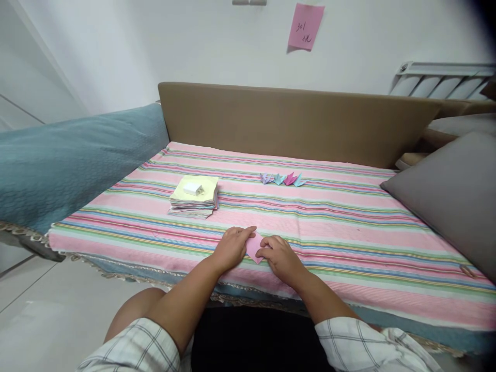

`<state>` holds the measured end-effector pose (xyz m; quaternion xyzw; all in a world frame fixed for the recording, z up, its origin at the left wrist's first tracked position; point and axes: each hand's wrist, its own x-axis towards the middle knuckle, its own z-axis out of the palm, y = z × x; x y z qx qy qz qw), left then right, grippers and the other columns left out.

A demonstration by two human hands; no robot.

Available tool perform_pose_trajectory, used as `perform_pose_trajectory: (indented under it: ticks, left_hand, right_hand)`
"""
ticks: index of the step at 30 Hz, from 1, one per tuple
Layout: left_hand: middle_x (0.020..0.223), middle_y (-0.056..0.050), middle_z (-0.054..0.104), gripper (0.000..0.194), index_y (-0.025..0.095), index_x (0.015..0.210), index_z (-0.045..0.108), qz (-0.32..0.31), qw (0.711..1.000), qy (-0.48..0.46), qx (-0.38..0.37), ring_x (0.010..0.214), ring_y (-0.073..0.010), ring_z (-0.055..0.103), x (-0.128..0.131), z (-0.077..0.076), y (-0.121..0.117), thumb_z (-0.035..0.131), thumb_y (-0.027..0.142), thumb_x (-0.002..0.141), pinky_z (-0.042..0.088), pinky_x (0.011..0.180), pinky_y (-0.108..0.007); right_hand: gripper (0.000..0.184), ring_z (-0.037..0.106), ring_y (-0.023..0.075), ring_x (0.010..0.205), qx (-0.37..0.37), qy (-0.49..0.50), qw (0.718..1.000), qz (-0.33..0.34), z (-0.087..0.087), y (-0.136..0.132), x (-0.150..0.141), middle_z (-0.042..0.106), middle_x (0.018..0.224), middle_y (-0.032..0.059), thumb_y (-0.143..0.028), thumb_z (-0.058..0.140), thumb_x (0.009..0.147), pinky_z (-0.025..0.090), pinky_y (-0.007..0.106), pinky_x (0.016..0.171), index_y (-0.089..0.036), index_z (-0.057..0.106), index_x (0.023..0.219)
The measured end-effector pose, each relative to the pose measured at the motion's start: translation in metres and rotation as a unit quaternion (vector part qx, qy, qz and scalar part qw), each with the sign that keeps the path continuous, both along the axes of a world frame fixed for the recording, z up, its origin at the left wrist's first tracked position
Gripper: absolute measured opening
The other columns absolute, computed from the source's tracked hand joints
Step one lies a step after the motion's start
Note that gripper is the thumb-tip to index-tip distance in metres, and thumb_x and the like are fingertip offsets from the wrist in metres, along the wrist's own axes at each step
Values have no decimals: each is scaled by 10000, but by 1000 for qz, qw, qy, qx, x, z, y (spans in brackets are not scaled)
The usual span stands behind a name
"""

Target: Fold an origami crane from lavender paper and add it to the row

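A small folded piece of pink origami paper (254,247) lies on the striped cloth in front of me, its lower end pointed. My left hand (232,247) holds its left edge, index finger along the upper side and thumb lower down. At the right edge, my right hand (279,256) pinches the paper between thumb and fingers. Beyond my hands stands a row of several folded paper cranes (290,179) in lilac, blue and magenta. To the left is a stack of square paper (194,203) with a yellow sheet on top, and a white plug adapter (192,188) rests on it.
The striped cloth (333,206) covers a sofa seat with a brown backrest (287,124). A blue-covered armrest (85,155) bounds the left, a grey cushion (445,191) the right. A small brown object (467,271) lies near the cushion. A pink note (306,27) hangs on the wall.
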<state>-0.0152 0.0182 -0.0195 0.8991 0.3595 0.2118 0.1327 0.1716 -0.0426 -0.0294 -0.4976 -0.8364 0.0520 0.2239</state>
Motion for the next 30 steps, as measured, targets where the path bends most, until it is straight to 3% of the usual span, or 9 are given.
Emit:
perform_pose_trajectory:
  ticks: [6,10,14,17,23,30]
  left_hand:
    - [1101,-26,647,548,217,1289,412,5,1000,-1,-2,1015,-210,536,1,1,0,434,35,772,387,940,-404]
    - [1092,-27,657,555,206,1288,405,4,1000,-6,-2,1009,-210,536,1,0,1,434,24,764,394,934,-405]
    - [1082,-27,662,549,206,1263,423,6,1000,-11,-4,1002,-212,541,1,1,0,445,25,746,401,925,-409]
    - [1079,-22,662,549,213,1258,426,11,1000,-17,-7,1014,-213,534,1,1,-1,445,33,740,395,935,-413]
    - [1089,-27,650,574,209,1267,407,17,1000,-21,3,1007,-217,536,0,2,-3,455,36,721,399,937,-406]
    - [977,-82,660,457,166,1236,442,44,998,24,49,919,-232,568,-2,3,-8,438,85,786,443,849,-401]
  right_hand:
    - [267,479,165,896,18,-6,999,42,0,-5,1,602,917,-4,-121,514,847,313,356,861,-320,691,822]
    - [274,509,150,856,-4,44,997,66,3,-6,1,626,871,-16,-61,474,803,304,371,901,-247,647,700]
    - [281,540,167,876,-20,130,991,-31,1,2,0,637,904,24,-53,386,780,390,321,812,-208,595,885]
    - [298,538,186,929,-22,118,990,-76,-2,8,-3,632,1003,47,-85,373,802,397,330,826,-198,552,1012]
    - [380,501,211,1000,-47,60,994,-81,1,12,-11,603,1126,68,-69,386,790,358,351,872,-183,502,1133]
    - [450,482,228,962,-58,19,995,-84,7,12,-14,608,1120,65,-69,401,769,347,347,828,-189,492,1193]
